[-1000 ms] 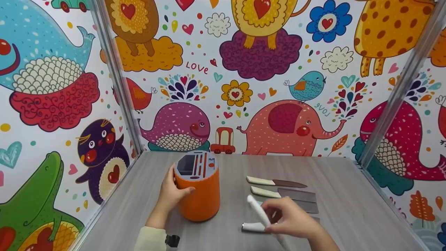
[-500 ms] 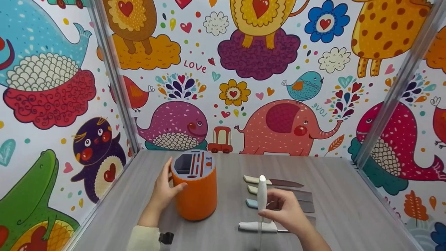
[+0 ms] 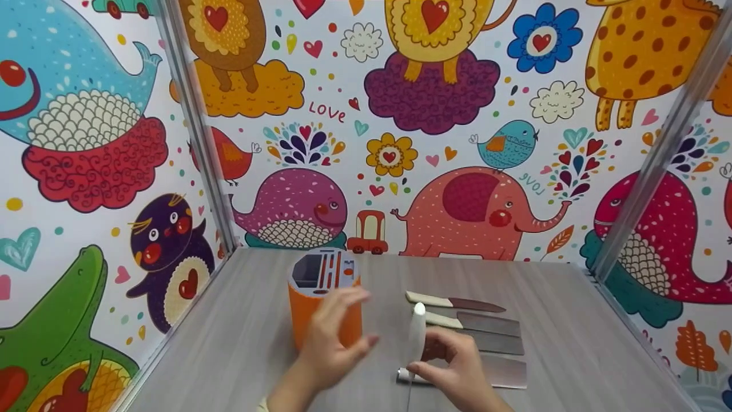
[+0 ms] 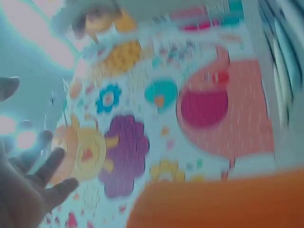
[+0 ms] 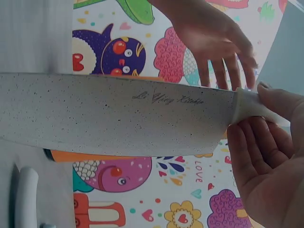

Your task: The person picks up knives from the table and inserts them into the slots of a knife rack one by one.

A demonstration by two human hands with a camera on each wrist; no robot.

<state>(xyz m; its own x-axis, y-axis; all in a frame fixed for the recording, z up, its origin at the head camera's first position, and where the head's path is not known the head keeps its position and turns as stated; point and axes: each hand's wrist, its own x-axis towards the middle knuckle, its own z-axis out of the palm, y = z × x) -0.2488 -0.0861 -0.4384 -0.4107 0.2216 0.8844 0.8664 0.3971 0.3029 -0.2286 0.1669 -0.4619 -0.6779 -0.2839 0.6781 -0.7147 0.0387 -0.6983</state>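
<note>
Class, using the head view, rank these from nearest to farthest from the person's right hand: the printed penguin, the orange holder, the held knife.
1. Held knife: gripped in the right hand itself.
2. Orange holder: upright, to that hand's left.
3. Printed penguin: farthest, well beyond the holder on the left.

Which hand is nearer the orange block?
Left. The left hand is just in front of the orange block, partly covering it; the right hand is off to its right, gripping a knife.

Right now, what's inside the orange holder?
Nothing sticks out of the orange holder: its grey top shows one large opening and several narrow slots. What lies deeper inside can't be seen.
</note>
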